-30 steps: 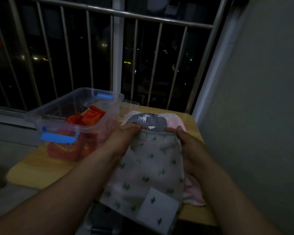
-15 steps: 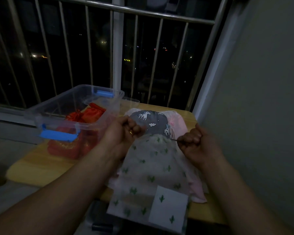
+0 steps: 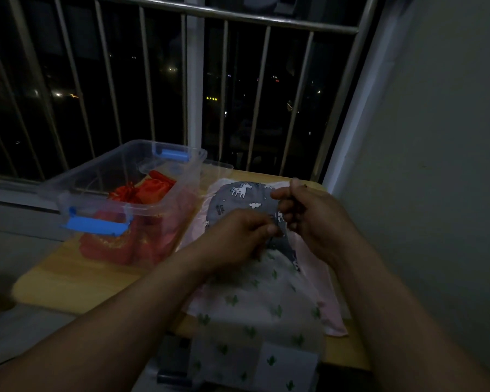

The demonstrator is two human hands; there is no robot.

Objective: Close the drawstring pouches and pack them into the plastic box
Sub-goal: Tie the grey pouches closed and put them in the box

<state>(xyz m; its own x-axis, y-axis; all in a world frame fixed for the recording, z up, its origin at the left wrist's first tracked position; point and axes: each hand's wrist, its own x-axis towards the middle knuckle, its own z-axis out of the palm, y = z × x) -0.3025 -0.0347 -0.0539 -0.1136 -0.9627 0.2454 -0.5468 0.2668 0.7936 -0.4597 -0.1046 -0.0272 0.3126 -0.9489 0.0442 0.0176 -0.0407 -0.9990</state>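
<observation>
A white drawstring pouch with green cactus print lies on the wooden table, its mouth gathered under my hands. My left hand pinches the pouch's gathered top. My right hand, fingers curled, pinches something thin at the same spot, likely the cord, which I cannot make out in the dim light. Beneath lie a grey unicorn-print pouch and a pink pouch. The clear plastic box with blue latches stands at the left and holds red pouches.
The small wooden table stands against a metal window railing at the back and a wall on the right. The cactus pouch hangs over the table's near edge. The scene is very dim.
My hands were apart, pulling the cords sideways half a second ago. They have now come together over the gathered mouth of the cactus pouch, which has narrowed.
</observation>
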